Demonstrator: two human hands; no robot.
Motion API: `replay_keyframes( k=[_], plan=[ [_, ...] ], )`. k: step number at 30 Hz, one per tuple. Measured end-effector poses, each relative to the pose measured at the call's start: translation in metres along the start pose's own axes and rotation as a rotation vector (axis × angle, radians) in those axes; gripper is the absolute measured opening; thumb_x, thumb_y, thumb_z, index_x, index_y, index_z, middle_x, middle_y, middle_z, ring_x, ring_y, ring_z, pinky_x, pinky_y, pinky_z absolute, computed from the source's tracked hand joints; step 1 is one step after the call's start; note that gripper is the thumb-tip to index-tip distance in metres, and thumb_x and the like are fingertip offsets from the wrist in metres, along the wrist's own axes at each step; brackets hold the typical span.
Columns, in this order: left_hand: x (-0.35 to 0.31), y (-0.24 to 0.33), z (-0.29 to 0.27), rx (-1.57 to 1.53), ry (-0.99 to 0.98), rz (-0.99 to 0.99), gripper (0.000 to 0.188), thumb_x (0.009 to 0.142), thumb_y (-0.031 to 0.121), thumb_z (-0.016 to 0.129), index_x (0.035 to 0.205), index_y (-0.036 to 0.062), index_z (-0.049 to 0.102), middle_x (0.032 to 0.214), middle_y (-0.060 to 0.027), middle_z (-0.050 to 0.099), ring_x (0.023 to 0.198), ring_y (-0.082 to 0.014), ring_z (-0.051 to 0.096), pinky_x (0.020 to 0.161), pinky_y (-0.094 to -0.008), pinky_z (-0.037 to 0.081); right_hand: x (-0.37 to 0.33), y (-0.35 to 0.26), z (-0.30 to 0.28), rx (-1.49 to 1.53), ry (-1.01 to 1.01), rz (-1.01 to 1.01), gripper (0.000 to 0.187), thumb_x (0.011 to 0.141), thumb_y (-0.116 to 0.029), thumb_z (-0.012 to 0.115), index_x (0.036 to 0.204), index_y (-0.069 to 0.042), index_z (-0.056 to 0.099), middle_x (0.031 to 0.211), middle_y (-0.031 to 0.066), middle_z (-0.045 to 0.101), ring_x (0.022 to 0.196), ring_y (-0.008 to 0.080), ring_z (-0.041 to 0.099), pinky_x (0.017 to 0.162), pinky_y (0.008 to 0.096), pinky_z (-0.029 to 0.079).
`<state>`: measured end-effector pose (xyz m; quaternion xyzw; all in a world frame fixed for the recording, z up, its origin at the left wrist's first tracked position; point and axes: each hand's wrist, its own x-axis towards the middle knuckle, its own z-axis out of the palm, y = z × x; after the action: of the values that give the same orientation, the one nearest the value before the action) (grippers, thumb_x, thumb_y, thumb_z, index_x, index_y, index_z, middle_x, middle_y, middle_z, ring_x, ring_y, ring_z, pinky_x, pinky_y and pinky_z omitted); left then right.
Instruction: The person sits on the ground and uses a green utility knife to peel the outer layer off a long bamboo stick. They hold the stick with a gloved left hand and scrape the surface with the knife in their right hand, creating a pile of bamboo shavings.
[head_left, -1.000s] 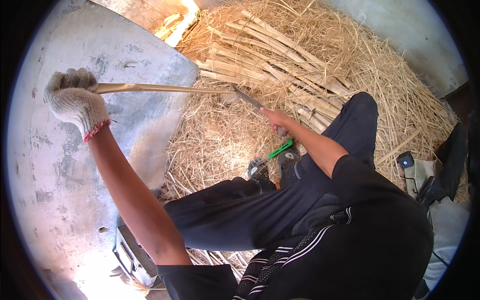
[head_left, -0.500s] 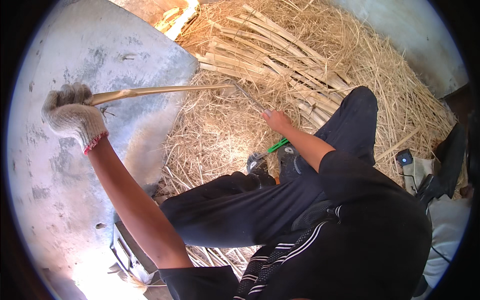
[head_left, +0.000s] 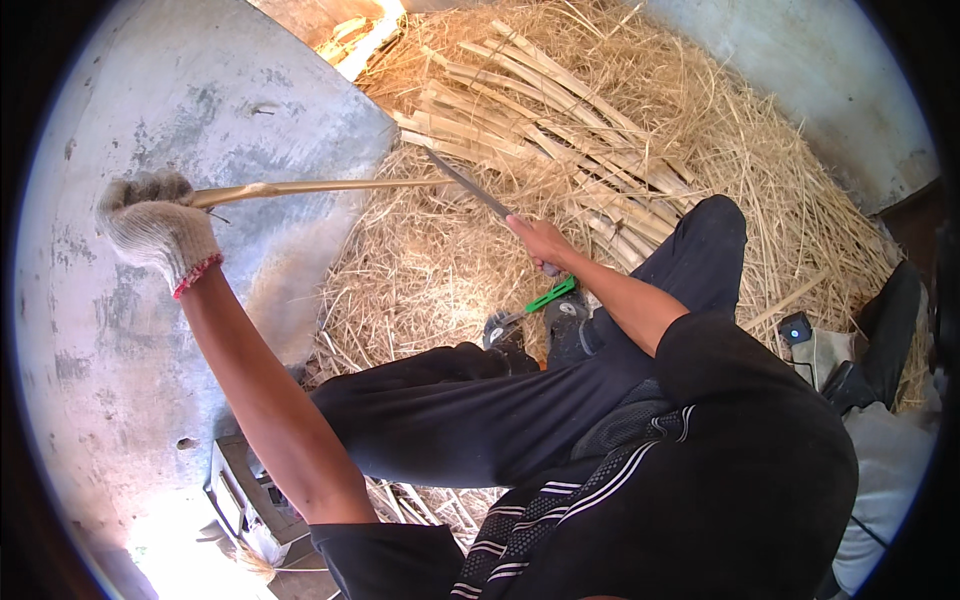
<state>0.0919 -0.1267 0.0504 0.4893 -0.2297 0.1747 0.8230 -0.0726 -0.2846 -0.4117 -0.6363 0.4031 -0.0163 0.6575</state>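
Stretching over the straw (head_left: 400,265), the bamboo strip (head_left: 320,186) is gripped by the curled, gloved left hand (head_left: 160,222), its thin end now crossed further by the knife (head_left: 480,195) clasped in the right hand (head_left: 540,242), so that end is seemingly being worked, while the contents of the grey box-like thing (head_left: 238,470) cannot be made out.
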Motion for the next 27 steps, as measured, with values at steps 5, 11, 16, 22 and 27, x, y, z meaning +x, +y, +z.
replay_keyframes(
  k=[5,11,16,22,27],
  plan=[
    [-0.005,0.000,0.009,0.016,-0.117,0.007,0.032,0.073,0.006,0.042,0.057,0.0180,0.018,0.054,0.0018,0.016,0.048,-0.0127,0.015,0.047,-0.0309,0.016,0.004,-0.008,0.024,-0.121,0.162,-0.373,0.068,0.093,-0.067,0.042,0.071,-0.004,0.058,0.054,0.0037,0.048,0.047,0.0206,0.050,0.048,0.0409,0.042],
    [0.008,-0.013,0.019,-0.055,-0.176,-0.040,0.035,0.074,0.006,0.043,0.056,0.0183,0.016,0.053,0.0015,0.015,0.046,-0.0122,0.016,0.046,-0.0304,0.015,0.016,-0.041,0.023,-0.248,0.144,0.048,0.068,0.096,-0.059,0.040,0.080,0.002,0.064,0.061,0.0130,0.060,0.056,0.0263,0.062,0.061,0.0433,0.051],
    [0.023,-0.009,0.008,-0.103,-0.443,-0.095,0.017,0.080,0.011,0.047,0.064,0.0102,0.042,0.064,-0.0081,0.044,0.055,-0.0239,0.046,0.054,-0.0373,0.042,0.010,-0.037,0.006,-0.365,0.120,-0.070,0.068,0.095,-0.060,0.042,0.079,0.003,0.063,0.061,0.0131,0.062,0.056,0.0265,0.064,0.060,0.0419,0.053],
    [0.018,-0.010,0.023,-0.096,-0.152,-0.119,0.032,0.078,0.017,0.058,0.101,-0.0038,0.063,0.104,-0.0286,0.063,0.105,-0.0449,0.060,0.099,-0.0618,0.045,0.004,-0.056,0.022,-0.180,0.113,-0.170,0.069,0.094,-0.063,0.043,0.078,0.002,0.063,0.058,0.0125,0.060,0.055,0.0258,0.064,0.059,0.0418,0.053],
    [0.016,-0.017,0.020,-0.151,-0.216,-0.197,0.036,0.078,0.020,0.059,0.105,-0.0026,0.065,0.111,-0.0283,0.064,0.110,-0.0464,0.059,0.102,-0.0631,0.042,0.050,-0.011,0.023,-0.249,0.309,-0.196,0.066,0.094,-0.062,0.043,0.070,-0.002,0.056,0.054,0.0084,0.054,0.051,0.0226,0.061,0.057,0.0422,0.052]
  ],
)
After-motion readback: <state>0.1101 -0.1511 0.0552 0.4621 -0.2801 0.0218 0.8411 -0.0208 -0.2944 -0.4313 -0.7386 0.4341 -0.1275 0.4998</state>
